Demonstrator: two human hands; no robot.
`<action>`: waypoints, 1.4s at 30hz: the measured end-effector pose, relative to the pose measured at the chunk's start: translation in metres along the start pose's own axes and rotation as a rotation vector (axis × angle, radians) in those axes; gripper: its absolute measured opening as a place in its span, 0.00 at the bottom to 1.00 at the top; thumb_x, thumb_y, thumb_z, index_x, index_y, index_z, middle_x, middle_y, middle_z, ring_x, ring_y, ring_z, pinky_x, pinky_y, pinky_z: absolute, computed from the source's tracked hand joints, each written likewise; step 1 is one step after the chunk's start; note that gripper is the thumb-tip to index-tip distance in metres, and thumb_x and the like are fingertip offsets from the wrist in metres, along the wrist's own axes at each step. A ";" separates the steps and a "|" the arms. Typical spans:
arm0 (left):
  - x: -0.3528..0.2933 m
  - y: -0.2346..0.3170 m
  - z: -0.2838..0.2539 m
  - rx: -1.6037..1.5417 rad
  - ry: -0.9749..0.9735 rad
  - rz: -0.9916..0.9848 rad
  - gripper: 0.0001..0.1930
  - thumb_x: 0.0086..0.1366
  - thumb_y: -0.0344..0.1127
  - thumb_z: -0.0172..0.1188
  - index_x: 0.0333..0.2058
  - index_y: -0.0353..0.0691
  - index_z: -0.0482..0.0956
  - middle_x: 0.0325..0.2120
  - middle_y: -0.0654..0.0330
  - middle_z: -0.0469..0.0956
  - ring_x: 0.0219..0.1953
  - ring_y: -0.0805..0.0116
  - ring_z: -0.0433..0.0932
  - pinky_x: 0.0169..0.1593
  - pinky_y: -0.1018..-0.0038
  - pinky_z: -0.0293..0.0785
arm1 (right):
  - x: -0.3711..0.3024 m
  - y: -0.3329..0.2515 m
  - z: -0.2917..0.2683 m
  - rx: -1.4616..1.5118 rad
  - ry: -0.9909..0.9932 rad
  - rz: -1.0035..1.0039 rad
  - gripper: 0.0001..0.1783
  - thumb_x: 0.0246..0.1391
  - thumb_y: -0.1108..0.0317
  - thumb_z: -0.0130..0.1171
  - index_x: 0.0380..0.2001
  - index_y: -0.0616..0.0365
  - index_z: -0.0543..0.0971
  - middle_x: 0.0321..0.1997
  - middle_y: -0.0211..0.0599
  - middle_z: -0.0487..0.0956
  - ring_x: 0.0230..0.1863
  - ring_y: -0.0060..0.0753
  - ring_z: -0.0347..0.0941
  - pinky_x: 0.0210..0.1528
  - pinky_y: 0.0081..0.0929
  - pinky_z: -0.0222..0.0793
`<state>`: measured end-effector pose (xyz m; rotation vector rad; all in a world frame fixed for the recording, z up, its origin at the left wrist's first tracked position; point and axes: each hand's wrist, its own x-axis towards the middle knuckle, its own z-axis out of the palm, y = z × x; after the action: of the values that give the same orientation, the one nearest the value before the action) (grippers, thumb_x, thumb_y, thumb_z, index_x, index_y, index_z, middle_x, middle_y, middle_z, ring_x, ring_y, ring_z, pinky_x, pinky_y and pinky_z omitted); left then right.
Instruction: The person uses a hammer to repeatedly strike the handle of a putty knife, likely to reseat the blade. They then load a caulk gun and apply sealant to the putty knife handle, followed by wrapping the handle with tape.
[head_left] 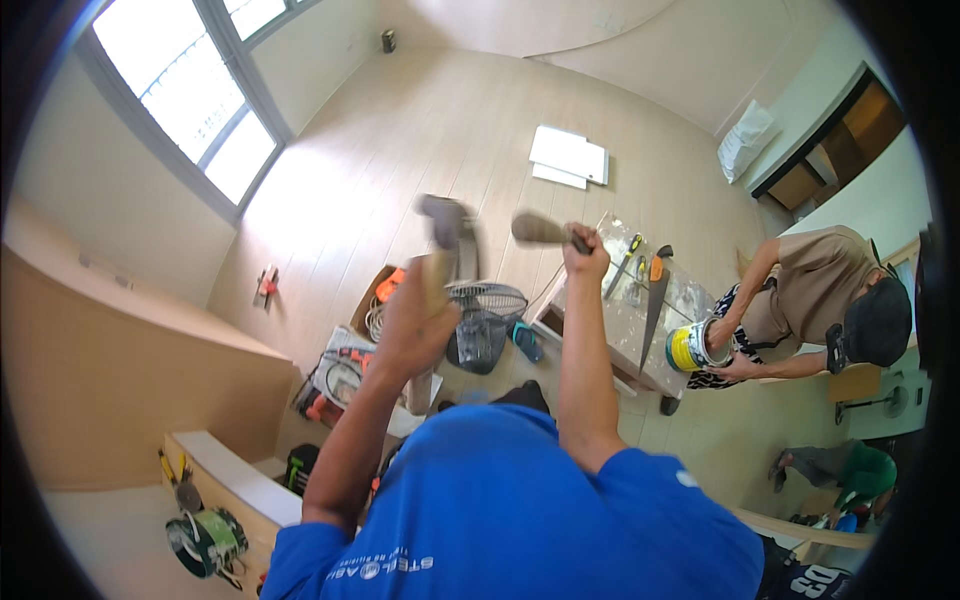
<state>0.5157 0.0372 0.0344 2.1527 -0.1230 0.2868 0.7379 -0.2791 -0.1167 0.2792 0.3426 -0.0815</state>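
Observation:
My left hand (412, 328) is closed round the wooden handle of a claw hammer (450, 222). Its dark metal head points up and away and is smeared by motion. To the right of it, my raised right hand (587, 252) grips a tool with a bulbous wooden handle (538, 229) that sticks out to the left of the fist. Its other end is hidden, so its kind is unclear. The two tools are apart in the air. Below them on the floor stands a fan in a dark cage (485, 325).
A paint-stained bench (600, 318) at right bears a handsaw (655, 300) and screwdrivers (625, 262). Beside it a co-worker (800, 290) holds a paint can (690, 347). White panels (568, 157) lie ahead. Left are a tool box (375, 300) and a wooden ledge (235, 480) with a can (207, 542).

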 end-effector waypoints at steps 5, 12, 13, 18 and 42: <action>0.000 0.025 -0.081 -0.601 0.257 0.218 0.28 0.63 0.19 0.60 0.61 0.34 0.64 0.27 0.61 0.73 0.24 0.73 0.74 0.27 0.75 0.74 | -0.031 0.018 0.004 0.000 -0.093 0.084 0.20 0.75 0.58 0.41 0.27 0.52 0.69 0.17 0.21 0.57 0.21 0.24 0.55 0.33 0.31 0.61; -0.044 -0.043 -0.075 -0.527 0.158 -0.289 0.13 0.66 0.25 0.64 0.46 0.34 0.71 0.29 0.59 0.77 0.22 0.76 0.74 0.25 0.77 0.73 | -0.086 0.039 0.058 -0.342 -0.465 0.080 0.19 0.73 0.51 0.54 0.32 0.52 0.75 0.19 0.19 0.58 0.21 0.19 0.55 0.34 0.27 0.60; -0.048 -0.045 -0.068 -0.543 0.093 -0.385 0.12 0.65 0.25 0.65 0.44 0.34 0.72 0.29 0.59 0.77 0.23 0.76 0.74 0.25 0.77 0.73 | -0.095 0.043 0.068 -0.415 -0.516 0.070 0.19 0.71 0.49 0.58 0.32 0.51 0.75 0.19 0.19 0.58 0.21 0.19 0.54 0.34 0.27 0.60; -0.054 -0.067 -0.054 -0.434 -0.044 -0.488 0.12 0.66 0.30 0.68 0.42 0.36 0.73 0.29 0.64 0.77 0.23 0.81 0.72 0.25 0.80 0.72 | -0.137 0.068 0.102 -0.699 -0.658 0.012 0.23 0.66 0.39 0.63 0.33 0.47 0.77 0.20 0.16 0.58 0.21 0.15 0.55 0.32 0.24 0.61; -0.082 -0.063 -0.025 -0.266 -0.357 -0.642 0.14 0.59 0.29 0.68 0.40 0.38 0.73 0.30 0.62 0.79 0.24 0.76 0.75 0.26 0.75 0.73 | -0.192 0.052 0.136 -0.790 -1.382 0.188 0.21 0.70 0.42 0.59 0.48 0.47 0.80 0.22 0.14 0.61 0.22 0.13 0.55 0.34 0.22 0.59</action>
<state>0.4452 0.0922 -0.0232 1.8443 0.3097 -0.4611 0.6081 -0.2618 0.0854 -0.5498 -1.0225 0.0602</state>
